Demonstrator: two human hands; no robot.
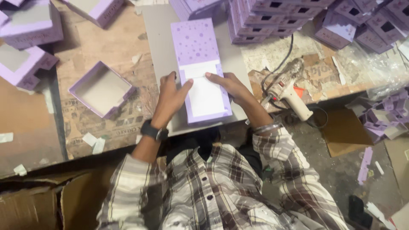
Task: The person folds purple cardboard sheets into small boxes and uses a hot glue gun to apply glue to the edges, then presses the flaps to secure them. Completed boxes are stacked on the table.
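A flat purple cover sheet (197, 44) with pale dots and a white inner panel lies on a grey board (158, 51) in front of me. My left hand (170, 96) rests on the sheet's left edge, thumb pressing onto the white panel. My right hand (228, 84) lies on its right edge, fingers flat and pointing left across the panel's top. Both hands press the sheet down; neither grips it. A black watch is on my left wrist and a metal bangle on my right.
An open purple box tray (102, 89) sits to the left on brown cardboard. More purple boxes (30, 30) lie at far left, and stacks (272, 19) along the back. A glue gun (285, 91) with its cord lies right of the board.
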